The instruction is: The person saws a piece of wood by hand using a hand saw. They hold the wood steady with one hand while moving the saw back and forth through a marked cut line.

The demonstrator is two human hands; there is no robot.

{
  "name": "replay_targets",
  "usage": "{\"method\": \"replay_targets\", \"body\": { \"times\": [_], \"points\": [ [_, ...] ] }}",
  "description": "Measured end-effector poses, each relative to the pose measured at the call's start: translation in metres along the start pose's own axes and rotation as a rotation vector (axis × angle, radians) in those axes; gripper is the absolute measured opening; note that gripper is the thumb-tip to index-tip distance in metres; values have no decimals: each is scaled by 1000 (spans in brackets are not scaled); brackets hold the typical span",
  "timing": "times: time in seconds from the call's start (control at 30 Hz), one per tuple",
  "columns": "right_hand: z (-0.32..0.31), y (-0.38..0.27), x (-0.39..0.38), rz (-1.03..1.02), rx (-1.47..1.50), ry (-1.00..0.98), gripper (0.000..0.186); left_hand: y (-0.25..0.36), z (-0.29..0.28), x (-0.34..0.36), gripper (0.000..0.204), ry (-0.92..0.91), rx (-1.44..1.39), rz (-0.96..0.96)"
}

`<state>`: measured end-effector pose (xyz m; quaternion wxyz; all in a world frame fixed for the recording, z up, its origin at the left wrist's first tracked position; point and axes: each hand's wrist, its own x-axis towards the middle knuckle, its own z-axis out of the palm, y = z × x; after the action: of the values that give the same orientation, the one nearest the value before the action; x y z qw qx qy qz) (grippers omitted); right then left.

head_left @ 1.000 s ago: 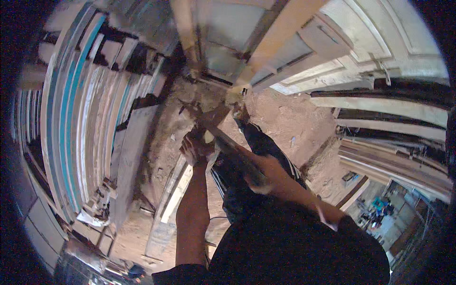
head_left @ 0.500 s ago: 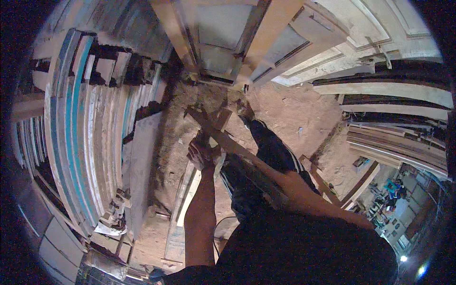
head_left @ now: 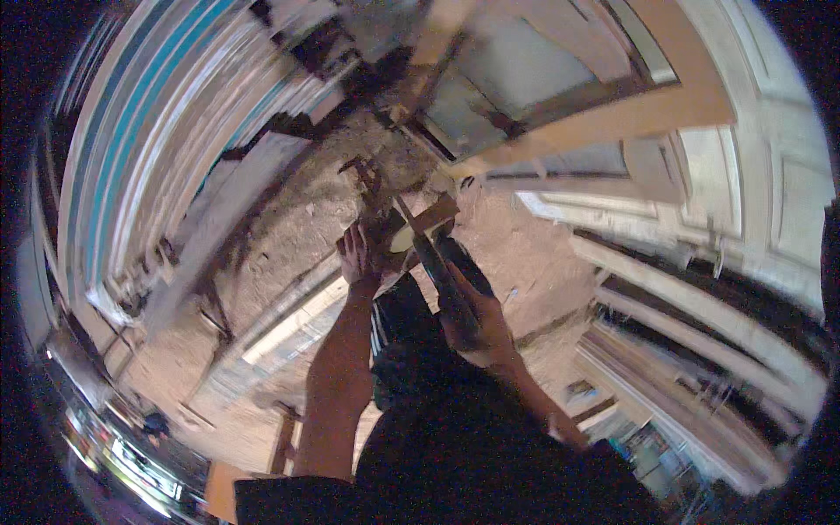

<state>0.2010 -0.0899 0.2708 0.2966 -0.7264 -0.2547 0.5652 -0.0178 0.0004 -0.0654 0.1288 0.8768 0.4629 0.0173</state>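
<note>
My right hand [head_left: 479, 328] is closed around the rear end of a handsaw [head_left: 426, 251], a long thin blade seen nearly edge-on that points away from me. Its far part lies across a short piece of wood [head_left: 435, 213], close to a pale wood face [head_left: 402, 240]. On the left side of that wood, my left hand [head_left: 355, 255] grips it, fingers bent against the edge; the thumb side is in shadow. A dark clamp-like metal piece [head_left: 357, 166] shows just beyond. My leg [head_left: 404, 311] is beneath the work. Blur hides the exact contact.
Stacked boards [head_left: 166, 114] lean at the left. Panelled doors [head_left: 604, 114] stand ahead and to the right. More planks [head_left: 674, 394] are piled at the right. A pale board [head_left: 297, 319] lies on the dusty floor [head_left: 254, 271] by my left forearm.
The view has swung to the right, so the boards and doors have shifted. My right forearm has drawn back toward me with the saw, which now shows edge-on. My left hand stays at the wood.
</note>
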Motion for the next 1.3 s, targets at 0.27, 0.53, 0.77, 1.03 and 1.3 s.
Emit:
{"method": "replay_targets", "body": {
  "times": [0.27, 0.53, 0.77, 1.03, 1.3],
  "points": [
    [0, 7, -37, -107, -59, 27, 63, 5, -15, -17, 74, -147, 99, -140],
    [11, -34, -18, 40, -229, 55, 60, 9, 3, -9, 78, -150, 181, -94],
    [5, 35, 12, -91, -295, -19, 62, 24, -29, -7, 89, -207, 64, -137],
    [9, -4, -28, -67, -75, 54, 59, 20, -22, -3, 95, -106, 55, -118],
    [12, 11, -23, -119, -339, 110, 60, 19, -18, 8, 114, -162, -103, -202]
  ]
}}
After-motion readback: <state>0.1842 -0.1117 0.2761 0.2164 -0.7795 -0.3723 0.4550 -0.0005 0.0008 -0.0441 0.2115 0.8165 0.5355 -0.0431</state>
